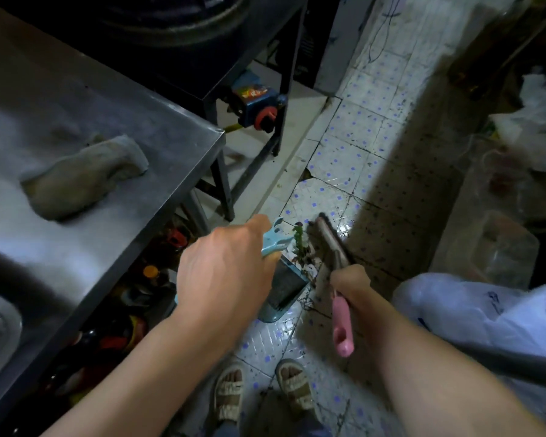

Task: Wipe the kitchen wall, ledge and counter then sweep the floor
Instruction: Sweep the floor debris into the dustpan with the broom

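Single head-mounted wide-angle view, looking steeply down and forward. Both forearms enter from the near edge; the tiled floor [353, 143] runs far, steel surface [158, 127] left.

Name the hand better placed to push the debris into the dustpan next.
Right. The right hand grips the pink brush, whose bristles sit beside the debris at the dustpan's mouth. The left hand holds the dustpan handle, steadying it.
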Motion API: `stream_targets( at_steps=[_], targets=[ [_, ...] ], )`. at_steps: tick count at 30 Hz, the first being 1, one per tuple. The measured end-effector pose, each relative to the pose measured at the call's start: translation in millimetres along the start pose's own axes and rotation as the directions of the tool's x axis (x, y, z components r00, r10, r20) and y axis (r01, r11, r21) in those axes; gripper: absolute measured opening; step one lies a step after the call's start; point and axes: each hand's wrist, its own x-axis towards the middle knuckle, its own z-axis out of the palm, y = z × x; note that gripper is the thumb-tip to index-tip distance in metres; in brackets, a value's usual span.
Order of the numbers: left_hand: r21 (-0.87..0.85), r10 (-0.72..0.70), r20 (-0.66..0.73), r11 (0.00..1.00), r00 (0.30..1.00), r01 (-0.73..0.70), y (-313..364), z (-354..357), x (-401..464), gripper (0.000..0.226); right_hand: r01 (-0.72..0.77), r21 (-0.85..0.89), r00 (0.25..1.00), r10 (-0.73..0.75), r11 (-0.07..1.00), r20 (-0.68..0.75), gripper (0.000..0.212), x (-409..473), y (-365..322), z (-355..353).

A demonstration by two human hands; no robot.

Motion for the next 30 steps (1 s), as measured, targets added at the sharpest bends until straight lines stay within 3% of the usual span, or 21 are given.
stream_targets(
  at_steps=[12,17,30],
  targets=[
    [0.015,-0.236,-0.140,0.971,0.962,0.240,26.4,30.6,22.4,0.037,0.295,-0.282,0.955,-0.273,0.913,0.115,0.033,89.5,-63.5,4.6],
    [0.010,-0.273,-0.153,0.961,0.950,0.277,29.9,43.0,19.7,0.036,0.303,-0.350,0.952,-0.262,0.886,0.158,0.040,95.4,-55.4,18.7],
    [0.004,-0.305,-0.172,0.951,0.937,0.310,23.9,41.2,-31.6,0.039,0.360,-0.456,0.929,-0.270,0.814,0.252,0.036,45.4,9.4,33.0]
  ],
)
